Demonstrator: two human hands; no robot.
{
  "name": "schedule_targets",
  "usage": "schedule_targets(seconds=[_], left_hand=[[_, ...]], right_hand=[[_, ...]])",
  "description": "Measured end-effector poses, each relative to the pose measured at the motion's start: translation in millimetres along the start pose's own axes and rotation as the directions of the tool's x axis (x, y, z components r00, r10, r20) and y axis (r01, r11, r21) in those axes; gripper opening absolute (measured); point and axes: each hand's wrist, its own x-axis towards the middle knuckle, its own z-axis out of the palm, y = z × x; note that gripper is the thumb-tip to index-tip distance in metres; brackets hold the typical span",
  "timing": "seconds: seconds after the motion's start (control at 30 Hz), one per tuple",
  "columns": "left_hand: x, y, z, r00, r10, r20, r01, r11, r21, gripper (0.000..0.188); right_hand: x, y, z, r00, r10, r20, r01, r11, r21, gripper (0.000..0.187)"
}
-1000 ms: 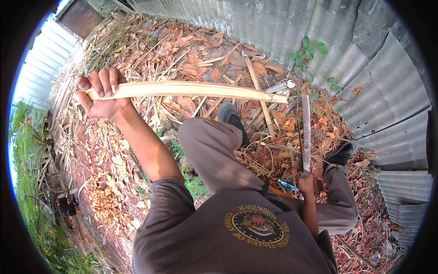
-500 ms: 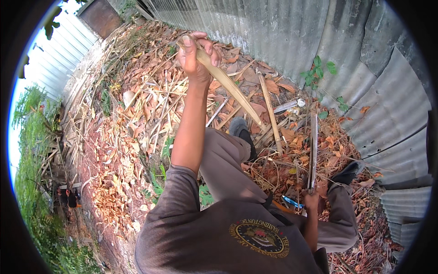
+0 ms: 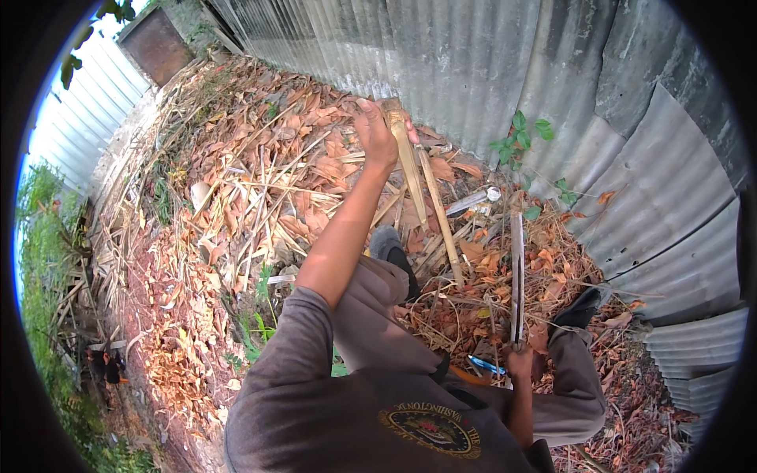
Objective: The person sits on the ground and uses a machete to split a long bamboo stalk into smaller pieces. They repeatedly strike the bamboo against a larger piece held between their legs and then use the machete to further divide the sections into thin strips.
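Blade (image 3: 517, 268) in right hand (image 3: 520, 362), wood strip (image 3: 409, 169) in left hand (image 3: 382, 143).
Nearer, a fist wraps the blade's lower end; beyond, thumb and fingers loosely pinch the strip's top above the leafy ground (image 3: 185, 307), toward the ground's far edge along the metal fence (image 3: 473, 71). The strip looks light, stiff, perhaps splintery; its broad top seems the safest hold.

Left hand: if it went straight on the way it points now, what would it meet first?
Probably the metal wall ahead of the left hand, though depth is unclear.
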Motion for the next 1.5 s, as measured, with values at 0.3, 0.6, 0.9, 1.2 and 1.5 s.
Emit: schedule_targets(seconds=[0.3,0.6,0.9,1.2,1.5], left_hand=[[-17.7,-38.3,8.2,0.995,-0.097,-0.008,0.098,0.994,0.04,0.077],[-29.5,-40.3,17.4,0.993,-0.114,0.031,0.114,0.993,0.013,0.072],[-33.3,-42.4,10.4,0.994,-0.097,0.045,0.096,0.995,0.006,0.07],[-35.2,-38.6,16.6,0.993,-0.118,0.015,0.118,0.993,-0.013,0.066],[-34.8,-46.3,10.9,0.995,-0.103,0.015,0.103,0.995,-0.009,0.063]], right_hand=[[-33.0,-139.3,14.7,0.993,-0.025,0.113,0.017,0.997,0.069,0.014],[-63.7,-362.5,37.4,0.821,-0.53,0.211,0.492,0.845,0.21,0.017],[-53.8,-373.1,62.4,0.798,-0.573,0.184,0.54,0.817,0.201,0.02],[-34.3,-364.8,66.8,0.805,-0.548,0.229,0.53,0.836,0.138,0.025],[-45.7,-378.0,56.8,0.728,-0.664,0.169,0.643,0.748,0.166,0.03]])
